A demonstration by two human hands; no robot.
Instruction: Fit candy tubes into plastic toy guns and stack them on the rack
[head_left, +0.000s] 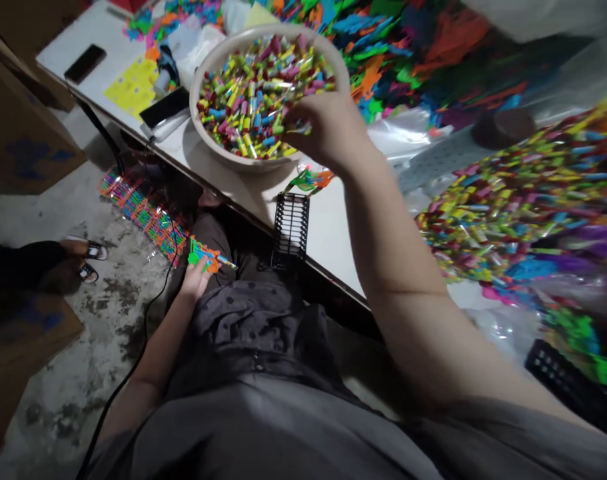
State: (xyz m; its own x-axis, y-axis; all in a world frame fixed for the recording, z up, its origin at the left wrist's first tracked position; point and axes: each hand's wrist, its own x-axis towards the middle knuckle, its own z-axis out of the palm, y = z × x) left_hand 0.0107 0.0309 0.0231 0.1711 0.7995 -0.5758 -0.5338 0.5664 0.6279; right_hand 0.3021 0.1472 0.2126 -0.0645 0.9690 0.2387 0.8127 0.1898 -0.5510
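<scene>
My left hand, low by my lap, is closed round a bundle of flat green, blue and orange plastic pieces. A thin light-coloured tube sticks out of the bundle to the right. My right hand reaches over the near right rim of a round pale bowl. Its fingers curl down at the heap of small tubes, yellow, blue, pink and red, inside. What the fingertips grip, if anything, is hidden. Just below the bowl, a black rack juts over the table edge beside green and orange pieces.
Loose coloured plastic pieces cover the back of the white table. More tubes are heaped at right. Two dark phone-like things lie at left. Bagged pieces, cardboard boxes and a person's feet are below.
</scene>
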